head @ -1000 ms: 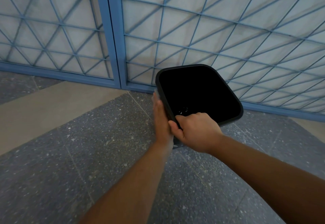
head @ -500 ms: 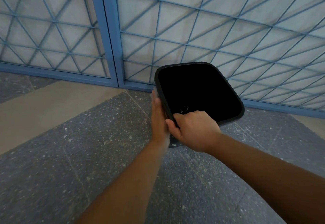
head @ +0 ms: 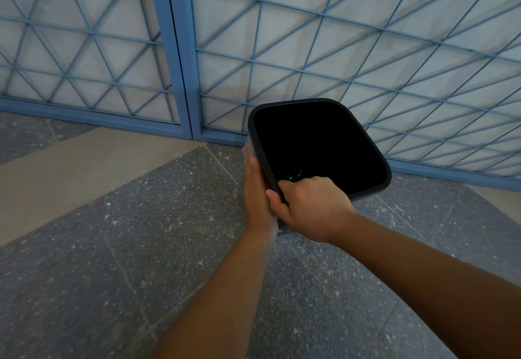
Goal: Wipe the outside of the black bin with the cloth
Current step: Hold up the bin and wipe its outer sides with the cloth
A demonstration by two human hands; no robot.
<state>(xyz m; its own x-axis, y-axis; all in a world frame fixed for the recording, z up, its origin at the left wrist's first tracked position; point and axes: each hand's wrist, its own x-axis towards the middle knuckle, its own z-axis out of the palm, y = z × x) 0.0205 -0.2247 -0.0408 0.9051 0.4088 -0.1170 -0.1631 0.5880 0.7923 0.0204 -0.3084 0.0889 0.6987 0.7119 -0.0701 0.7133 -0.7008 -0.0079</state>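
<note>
**Head view: my hands on the black bin by the blue grille**

Head view looks down on a speckled grey stone floor [head: 118, 260] with thin joint lines and a plain beige band [head: 84, 167] crossing it at the far left. Beyond it stands a blue metal grille [head: 180, 57], thin bars crossing in triangles over pale panels, with a thick upright post left of centre.

Against half a second ago, the black bin [head: 318, 144] sits in nearly the same spot and at the same tilt, and both hands keep their places; only the whole scene has slid slightly in view.

The bin is smooth black plastic, a rounded square mouth with a raised rim, tipped toward me so I see into its dark inside; a faint glint shows at the bottom. It is near the grille, right of centre. My right hand [head: 313, 206] grips the near rim, fingers curled over the edge and thumb outside. My left hand [head: 255, 186] lies flat with straight fingers against the bin's left outer wall. A pale sliver of cloth [head: 251, 148] shows at its fingertips, mostly hidden.
</note>
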